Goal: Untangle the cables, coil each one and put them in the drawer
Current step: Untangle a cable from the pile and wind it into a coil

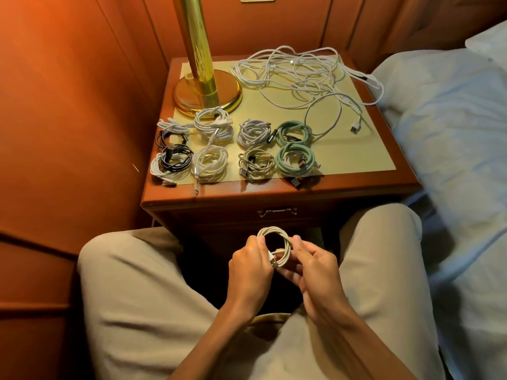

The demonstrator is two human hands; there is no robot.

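Hands: both forearms reach forward from the bottom edge and meet over the lap, between two knees in beige trousers, in front of the closed drawer [277,212]. The left hand [251,266] curls its fingers round the left side of a small cream coiled cable [275,246]. The right hand [315,267] pinches the coil's right side with thumb and fingertips. The cable's metal plug lies between the two hands.

Worktop [365,149], coiled cables, ten counted in two rows along the front: two green coils [295,145], one above the other; one grey-white coil [253,133] with a beige coil [256,164] below it; two white coils [212,142]; at the left, two black coils [174,153] overlapping two white ones, the count there less sure.

Worktop, uncoiled: one tangled pile of white cables [304,75] across the back right, the number of cables not tellable.

Other: one brass lamp base [207,96], back left; one bed [452,119], right.
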